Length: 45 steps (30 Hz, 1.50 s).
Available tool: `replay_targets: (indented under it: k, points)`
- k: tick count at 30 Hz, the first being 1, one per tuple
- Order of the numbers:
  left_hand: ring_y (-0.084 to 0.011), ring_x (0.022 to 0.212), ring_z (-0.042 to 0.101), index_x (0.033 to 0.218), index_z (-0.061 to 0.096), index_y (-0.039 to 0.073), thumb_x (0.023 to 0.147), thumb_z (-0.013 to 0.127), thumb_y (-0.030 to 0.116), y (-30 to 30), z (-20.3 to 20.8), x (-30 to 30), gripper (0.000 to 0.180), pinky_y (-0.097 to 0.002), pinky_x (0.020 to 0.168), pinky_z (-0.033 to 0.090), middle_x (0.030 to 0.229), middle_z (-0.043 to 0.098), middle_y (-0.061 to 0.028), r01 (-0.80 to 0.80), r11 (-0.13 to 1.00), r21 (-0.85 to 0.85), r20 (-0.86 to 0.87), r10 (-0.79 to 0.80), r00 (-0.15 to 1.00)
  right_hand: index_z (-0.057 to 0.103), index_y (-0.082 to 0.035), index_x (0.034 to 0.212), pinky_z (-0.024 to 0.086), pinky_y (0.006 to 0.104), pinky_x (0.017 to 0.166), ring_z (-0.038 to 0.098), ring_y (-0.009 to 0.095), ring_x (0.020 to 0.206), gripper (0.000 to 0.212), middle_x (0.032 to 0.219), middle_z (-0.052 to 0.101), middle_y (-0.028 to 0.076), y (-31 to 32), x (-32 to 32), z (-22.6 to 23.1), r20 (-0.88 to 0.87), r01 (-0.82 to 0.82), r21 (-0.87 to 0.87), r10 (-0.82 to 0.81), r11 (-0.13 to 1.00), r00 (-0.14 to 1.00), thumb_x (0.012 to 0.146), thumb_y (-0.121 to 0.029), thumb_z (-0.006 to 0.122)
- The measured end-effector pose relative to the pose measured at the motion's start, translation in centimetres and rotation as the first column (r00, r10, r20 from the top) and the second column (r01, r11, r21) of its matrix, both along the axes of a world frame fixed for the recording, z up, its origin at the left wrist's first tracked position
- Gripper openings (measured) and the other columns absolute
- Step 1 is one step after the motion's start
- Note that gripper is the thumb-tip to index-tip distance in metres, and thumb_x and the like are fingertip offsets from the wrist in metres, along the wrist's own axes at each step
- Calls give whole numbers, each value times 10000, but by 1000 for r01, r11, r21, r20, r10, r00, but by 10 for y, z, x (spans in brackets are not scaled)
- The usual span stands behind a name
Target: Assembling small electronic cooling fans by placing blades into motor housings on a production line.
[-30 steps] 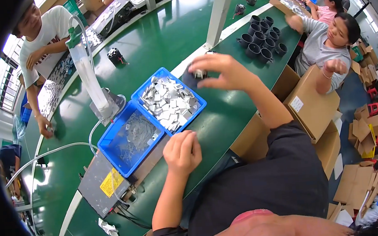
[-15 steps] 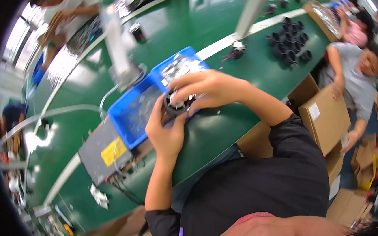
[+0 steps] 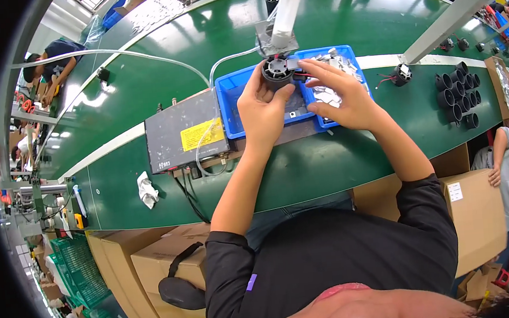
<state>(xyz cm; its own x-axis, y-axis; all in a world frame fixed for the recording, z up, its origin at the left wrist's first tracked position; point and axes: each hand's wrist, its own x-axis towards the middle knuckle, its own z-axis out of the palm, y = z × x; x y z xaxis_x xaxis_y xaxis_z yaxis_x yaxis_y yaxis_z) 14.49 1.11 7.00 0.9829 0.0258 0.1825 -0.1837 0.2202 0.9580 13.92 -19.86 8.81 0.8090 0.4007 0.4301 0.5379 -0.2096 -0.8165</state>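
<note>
My left hand (image 3: pixel 262 105) is closed around a black round motor (image 3: pixel 278 72), holding it upright above the blue bins with its slotted top facing up. Red wires show at the motor's right side. A small flat grey piece (image 3: pixel 293 65) sits against that side, by the top rim. My right hand (image 3: pixel 341 94) touches this piece with its outstretched fingertips, while the thumb stands well apart. Below the motor is the left blue bin (image 3: pixel 230 103), with a few small bits in it. The right blue bin (image 3: pixel 361 74), partly behind my right hand, holds many small silver-white pieces.
A grey metal box (image 3: pixel 170 133) with a yellow label stands left of the bins, cables hanging from it. A post (image 3: pixel 288 17) rises just behind the motor. Black cups (image 3: pixel 457 90) and another motor (image 3: pixel 402 74) stand at right. A crumpled white cloth (image 3: pixel 147 189) lies at left.
My view has swung, so the bench sits straighter. My right hand has drawn off the motor's top to its right side, its fingers straightening. The left hand still holds the motor.
</note>
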Motion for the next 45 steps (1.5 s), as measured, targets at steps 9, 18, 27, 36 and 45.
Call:
replay_targets:
  k: [9,18,27,36,45]
  points:
    - [-249,1196,738,1544,525,-80,866,746,-177,1,0,5,720,-311,1036,598,1358,723,-227,26,998,-50,114,-21,993,497,-33,1649,551,430,1120,568,281,1417,831,1683,498,170,6,-6,-5,-7,-33,81,34,996,999,874,-15,799]
    - [-246,1183,744,1545,528,-76,867,742,-180,16,-7,3,718,-301,1024,600,1341,735,-215,-62,997,-39,115,66,991,449,-38,1680,536,439,1112,580,287,1410,846,1692,490,159,23,-1,-6,-106,-129,176,149,976,983,901,-55,778]
    - [-247,1080,755,1499,594,-36,887,777,-97,26,-6,6,641,-322,956,600,1274,761,-190,-226,947,229,237,171,956,492,-38,1652,520,430,1136,597,286,1392,737,1630,568,148,15,6,6,-57,-129,80,133,988,989,988,-195,771]
    - [-294,1230,697,1456,544,-18,834,840,-114,10,-34,-12,696,-367,1071,567,1376,661,-238,-190,975,119,235,158,959,807,-125,1113,523,418,997,669,269,1030,274,1087,750,78,-49,26,-22,467,559,-683,-306,470,829,850,-198,835]
    - [-289,1178,730,1415,601,-26,766,855,-134,1,-28,-25,706,-378,1057,592,1338,715,-212,64,939,338,198,-138,970,825,-151,846,491,417,959,678,272,981,92,959,769,32,-50,36,-25,374,477,-650,-298,592,878,807,-234,825]
